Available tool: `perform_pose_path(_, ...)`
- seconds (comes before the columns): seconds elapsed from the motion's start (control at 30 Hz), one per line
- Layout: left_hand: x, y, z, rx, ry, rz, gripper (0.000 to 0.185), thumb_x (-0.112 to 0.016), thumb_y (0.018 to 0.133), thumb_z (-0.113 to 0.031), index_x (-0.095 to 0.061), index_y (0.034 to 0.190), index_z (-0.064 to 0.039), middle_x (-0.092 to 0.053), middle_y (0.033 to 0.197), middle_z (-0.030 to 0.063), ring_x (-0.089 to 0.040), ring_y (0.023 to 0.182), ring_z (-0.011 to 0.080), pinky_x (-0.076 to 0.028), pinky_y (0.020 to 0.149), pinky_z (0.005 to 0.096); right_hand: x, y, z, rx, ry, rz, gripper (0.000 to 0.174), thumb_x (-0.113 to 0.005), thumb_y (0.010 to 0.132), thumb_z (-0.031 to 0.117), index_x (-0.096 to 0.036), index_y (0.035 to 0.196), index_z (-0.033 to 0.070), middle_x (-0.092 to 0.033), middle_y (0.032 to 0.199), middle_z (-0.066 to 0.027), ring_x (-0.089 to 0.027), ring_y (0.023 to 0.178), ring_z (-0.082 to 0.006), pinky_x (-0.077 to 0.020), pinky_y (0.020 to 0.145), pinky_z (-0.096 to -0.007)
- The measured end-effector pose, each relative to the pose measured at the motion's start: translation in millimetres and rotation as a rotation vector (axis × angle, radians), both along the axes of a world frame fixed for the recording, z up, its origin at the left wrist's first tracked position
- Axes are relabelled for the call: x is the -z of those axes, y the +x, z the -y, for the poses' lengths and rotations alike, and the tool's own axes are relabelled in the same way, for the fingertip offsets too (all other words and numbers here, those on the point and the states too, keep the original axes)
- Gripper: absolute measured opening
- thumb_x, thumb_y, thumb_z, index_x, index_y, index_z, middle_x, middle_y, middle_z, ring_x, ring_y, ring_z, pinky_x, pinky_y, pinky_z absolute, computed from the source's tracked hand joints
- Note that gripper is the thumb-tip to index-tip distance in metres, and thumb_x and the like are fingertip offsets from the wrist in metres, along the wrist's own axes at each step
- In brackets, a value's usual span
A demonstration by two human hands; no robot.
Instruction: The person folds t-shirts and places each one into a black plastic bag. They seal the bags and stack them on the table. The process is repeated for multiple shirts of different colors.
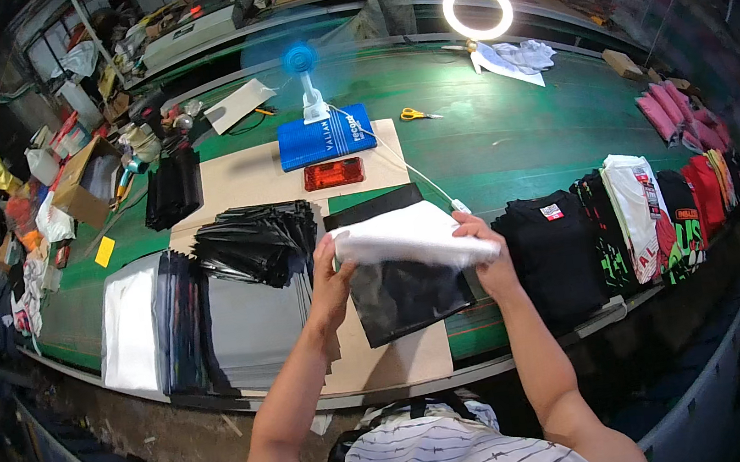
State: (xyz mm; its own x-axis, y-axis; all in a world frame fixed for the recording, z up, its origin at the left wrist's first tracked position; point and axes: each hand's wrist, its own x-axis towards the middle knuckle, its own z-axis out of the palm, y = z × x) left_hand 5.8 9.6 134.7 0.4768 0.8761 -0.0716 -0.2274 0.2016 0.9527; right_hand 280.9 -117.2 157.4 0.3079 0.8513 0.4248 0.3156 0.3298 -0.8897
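Note:
My left hand (330, 274) and my right hand (486, 248) grip opposite ends of a folded white cloth (405, 233), blurred along its near edge. Beneath it a black plastic sheet or bag (412, 295) lies on brown cardboard (393, 363). Left of my left hand, a bundle of black plastic bags (257, 241) rests on a grey stack (258, 335). Beside that stands a stack of packed garments with a white one on top (133, 329). Folded black T-shirts (551, 264) are piled just right of my right hand.
Beyond the cloth lie a red phone-like object (334, 174) and a blue record book (324, 141) under a small fan (307, 86). Yellow scissors (418, 113) and a lit ring lamp (478, 10) are farther back. Folded colourful shirts (642, 218) line the right edge; a cardboard box (84, 186) stands left.

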Motion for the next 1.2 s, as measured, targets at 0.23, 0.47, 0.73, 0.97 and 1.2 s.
perform_pose_path(0.23,79.0,-0.9,47.2,0.012,-0.57,0.031,0.055,-0.04,0.106,-0.009,-0.023,0.158,-0.016,-0.046,0.148,0.0139,-0.054,0.128,0.0266,-0.049,0.104,0.0414,113.3,-15.3,35.9,-0.024,-0.563,-0.993,0.041,-0.051,0.1,0.006,-0.05,0.141,0.005,-0.064,0.126,-0.0112,-0.063,0.114,-0.0216,-0.0521,0.094,-0.0359)
perform_pose_path(0.47,109.8,-10.4,58.5,0.065,-0.33,-0.271,0.053,-0.05,0.093,0.012,-0.048,0.143,-0.005,-0.058,0.13,0.0123,-0.056,0.118,0.0215,-0.048,0.098,0.0335,116.6,-17.0,55.7,-0.135,-0.68,-0.682,0.032,-0.064,0.094,0.001,-0.065,0.126,-0.002,-0.06,0.128,-0.01,-0.055,0.118,-0.0171,-0.0406,0.099,-0.0291)
perform_pose_path(0.73,78.6,7.3,51.0,0.171,-0.315,-0.505,0.042,-0.062,0.088,0.003,-0.057,0.129,0.0,-0.064,0.107,0.0112,-0.066,0.093,0.0191,-0.058,0.078,0.0324,117.5,-0.3,45.0,0.059,-0.763,-0.653,0.025,-0.064,0.092,0.004,-0.07,0.115,-0.004,-0.066,0.113,-0.011,-0.063,0.101,-0.0162,-0.0495,0.085,-0.0288)
perform_pose_path(0.97,59.4,50.4,58.2,0.201,-0.145,-0.519,0.031,-0.072,0.088,-0.007,-0.063,0.114,0.005,-0.064,0.089,0.0089,-0.067,0.076,0.0162,-0.061,0.065,0.0296,63.6,-16.7,36.3,-0.089,-0.745,0.324,0.069,-0.08,0.08,0.049,-0.066,0.121,-0.005,-0.059,0.12,-0.0234,-0.064,0.111,-0.0375,-0.0517,0.093,-0.0414)
perform_pose_path(1.2,64.8,76.8,63.1,0.221,-0.045,-0.54,0.028,-0.069,0.091,-0.005,-0.063,0.116,0.003,-0.062,0.093,0.0093,-0.067,0.081,0.0168,-0.059,0.068,0.0288,53.9,-65.7,34.3,-0.044,-0.74,0.671,0.037,-0.075,0.082,0.027,-0.065,0.103,-0.002,-0.058,0.106,-0.022,-0.068,0.083,-0.044,-0.0555,0.075,-0.0539)
